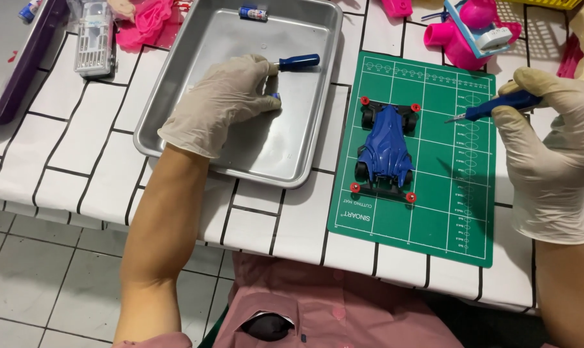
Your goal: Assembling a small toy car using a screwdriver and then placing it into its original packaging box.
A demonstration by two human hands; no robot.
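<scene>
A blue toy race car (385,149) with red rollers at its corners stands on a green cutting mat (446,212). My right hand (550,148), in a pale glove, holds a blue-handled screwdriver (498,106) to the right of the car, tip pointing left. My gloved left hand (224,100) reaches into a metal tray (176,84) and pinches a small blue part (276,96). Just past its fingers another blue-handled screwdriver (298,62) lies in the tray.
A small battery-like cylinder (253,13) lies at the tray's far edge. A clear box of tools (93,38), pink cloth (143,22) and pink plastic pieces (466,35) crowd the back of the white, black-lined table (66,142). A purple tray (21,64) sits far left.
</scene>
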